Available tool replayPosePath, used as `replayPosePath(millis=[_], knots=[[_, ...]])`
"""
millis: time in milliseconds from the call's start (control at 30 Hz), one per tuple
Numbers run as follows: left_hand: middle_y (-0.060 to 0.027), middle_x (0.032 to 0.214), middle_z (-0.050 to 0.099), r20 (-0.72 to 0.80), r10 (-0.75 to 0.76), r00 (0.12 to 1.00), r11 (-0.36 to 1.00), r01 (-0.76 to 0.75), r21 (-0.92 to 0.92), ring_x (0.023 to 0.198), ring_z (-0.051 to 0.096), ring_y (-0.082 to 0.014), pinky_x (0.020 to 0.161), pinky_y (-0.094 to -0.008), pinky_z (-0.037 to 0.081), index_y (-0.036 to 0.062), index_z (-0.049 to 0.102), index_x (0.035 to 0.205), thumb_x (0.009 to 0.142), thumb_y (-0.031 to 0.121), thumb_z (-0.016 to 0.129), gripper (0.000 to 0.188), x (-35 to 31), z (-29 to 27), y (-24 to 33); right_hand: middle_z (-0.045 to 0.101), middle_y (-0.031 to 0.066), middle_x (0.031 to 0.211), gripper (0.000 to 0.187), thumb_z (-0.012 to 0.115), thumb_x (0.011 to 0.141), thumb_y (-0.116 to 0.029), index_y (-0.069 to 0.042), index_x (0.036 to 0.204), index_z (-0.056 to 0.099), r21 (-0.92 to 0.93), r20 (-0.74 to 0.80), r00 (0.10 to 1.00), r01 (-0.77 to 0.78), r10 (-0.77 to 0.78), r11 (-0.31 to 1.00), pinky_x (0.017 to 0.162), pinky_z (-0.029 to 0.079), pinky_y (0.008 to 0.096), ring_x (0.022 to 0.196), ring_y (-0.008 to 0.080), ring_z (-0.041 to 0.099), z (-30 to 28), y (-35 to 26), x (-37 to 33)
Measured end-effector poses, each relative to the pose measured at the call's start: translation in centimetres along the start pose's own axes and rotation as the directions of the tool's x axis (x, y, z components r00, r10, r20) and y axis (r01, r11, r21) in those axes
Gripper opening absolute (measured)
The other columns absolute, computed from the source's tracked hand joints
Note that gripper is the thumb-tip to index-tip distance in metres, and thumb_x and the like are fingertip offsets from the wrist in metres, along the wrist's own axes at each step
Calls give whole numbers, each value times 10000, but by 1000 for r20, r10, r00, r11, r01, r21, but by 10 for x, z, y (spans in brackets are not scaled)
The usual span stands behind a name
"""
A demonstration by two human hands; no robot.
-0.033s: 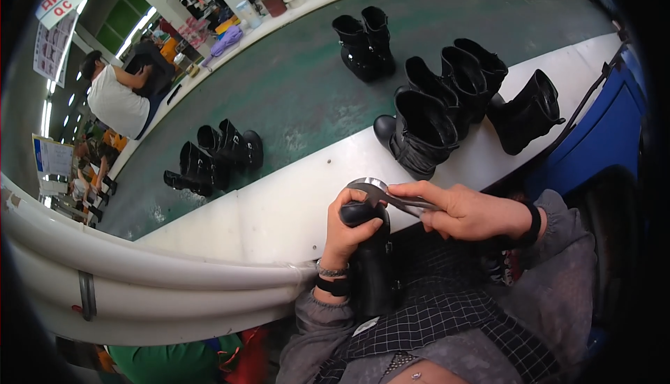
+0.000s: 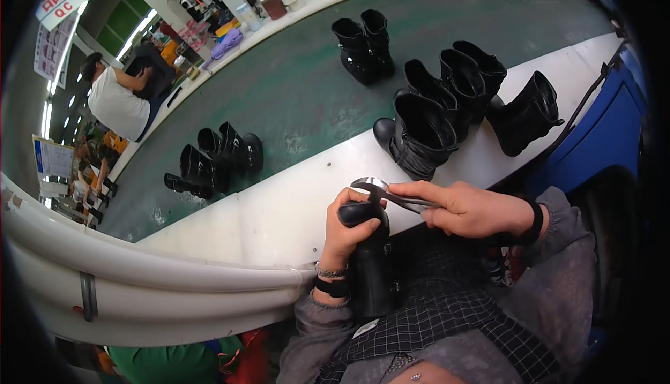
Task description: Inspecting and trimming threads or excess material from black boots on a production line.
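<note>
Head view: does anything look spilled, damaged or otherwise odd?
Mostly no: the black boot in the left hand shows no clear damage. The green work surface has pale, scuffed-looking patches near the buckled boots, unlike its darker surroundings.

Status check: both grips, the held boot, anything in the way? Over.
Left grip around held boot, near its toe. Right grip closed on metal tool. Left fingers close to tool's head.

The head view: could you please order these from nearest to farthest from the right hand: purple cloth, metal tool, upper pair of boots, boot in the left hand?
1. Metal tool: in the right hand.
2. Boot in the left hand: to the left.
3. Upper pair of boots: ahead, on the green surface.
4. Purple cloth: farthest, upper left.
</note>
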State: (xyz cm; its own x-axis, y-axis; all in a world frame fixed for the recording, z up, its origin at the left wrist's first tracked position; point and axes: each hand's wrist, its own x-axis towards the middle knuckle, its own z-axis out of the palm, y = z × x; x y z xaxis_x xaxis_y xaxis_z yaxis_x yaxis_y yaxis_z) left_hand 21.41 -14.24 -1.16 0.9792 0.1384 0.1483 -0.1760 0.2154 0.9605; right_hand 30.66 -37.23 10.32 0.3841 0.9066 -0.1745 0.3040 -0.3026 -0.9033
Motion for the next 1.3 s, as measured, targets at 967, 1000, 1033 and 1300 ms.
replayPosePath(millis=[967,1000,1033,1300], knots=[[-31,729,604,-182,5,983,955,50,294,658,572,-112,625,-271,479,16,583,831,662,151,793,302,22,26,-6,640,235,848,569,433,905,-89,-184,1463,375,-300,26,1000,15,-8,954,692,499,416,730,382,639,-29,-39,8],[-29,724,599,-185,0,983,944,61,325,666,569,-109,630,-271,478,18,581,829,657,158,790,305,22,26,-6,636,208,831,585,441,907,-97,-186,1478,350,-328,43,999,7,7,945,696,497,409,714,353,635,-33,-42,7],[-29,724,599,-173,-11,985,947,66,316,666,569,-109,630,-271,478,18,581,829,657,158,790,305,21,26,-4,631,180,814,603,449,909,-106,-189,1494,326,-363,49,997,-32,53,931,700,495,402,699,324,630,-37,-46,4],[-26,748,595,-115,54,992,956,-18,294,689,550,-111,647,-269,466,29,548,818,649,161,791,324,10,27,-4,619,71,806,644,397,906,-92,-263,1516,285,-217,135,919,-336,370,916,612,533,286,612,150,603,-35,-69,6]])
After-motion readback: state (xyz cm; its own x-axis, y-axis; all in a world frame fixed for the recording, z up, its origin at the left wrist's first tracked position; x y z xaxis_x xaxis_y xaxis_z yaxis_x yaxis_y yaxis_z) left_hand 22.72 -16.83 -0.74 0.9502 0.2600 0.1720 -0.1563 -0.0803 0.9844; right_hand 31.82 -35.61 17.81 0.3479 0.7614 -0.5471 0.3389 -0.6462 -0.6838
